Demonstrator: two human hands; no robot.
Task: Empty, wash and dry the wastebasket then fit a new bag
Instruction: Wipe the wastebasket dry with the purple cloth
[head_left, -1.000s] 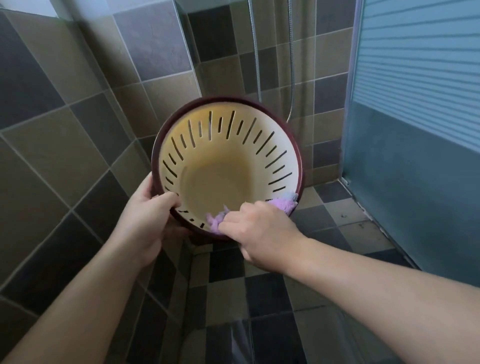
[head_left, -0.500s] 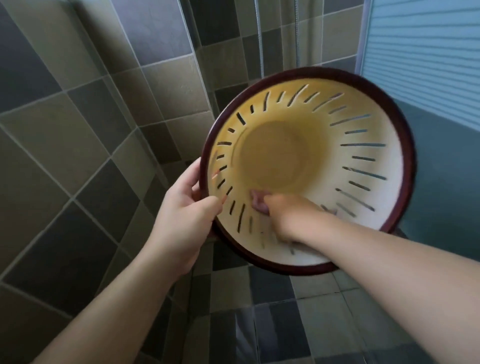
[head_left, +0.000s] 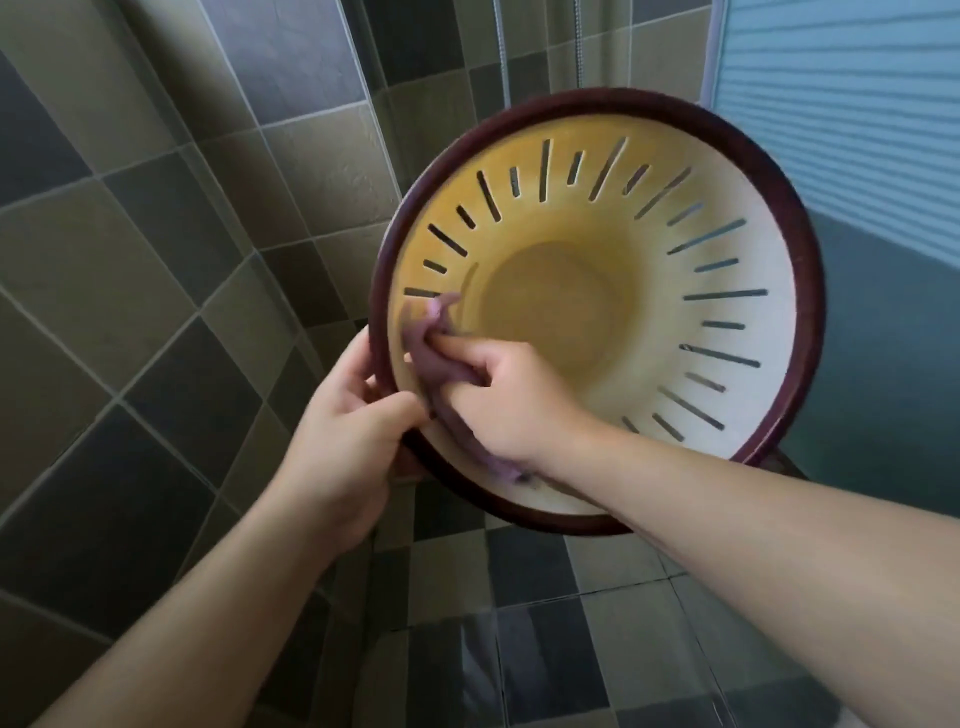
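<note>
The wastebasket (head_left: 727, 291) is cream inside with narrow slots in its wall and a dark red rim. It is held up in the air, tilted so its opening faces me, and nothing lies inside. My left hand (head_left: 348, 441) grips its rim at the lower left, thumb over the edge. My right hand (head_left: 509, 400) is inside the basket, closed on a purple cloth (head_left: 431, 358) pressed against the lower left inner wall. Part of the cloth trails under my wrist.
Tiled walls in grey and olive stand to the left and behind. A shower hose (head_left: 501, 47) hangs down the back wall. A frosted blue glass panel (head_left: 852, 104) is on the right. The tiled floor (head_left: 545, 649) lies below.
The basket has been lifted closer and tipped toward me. My right hand with the cloth has moved from the near rim into the basket and swept to the left inner wall.
</note>
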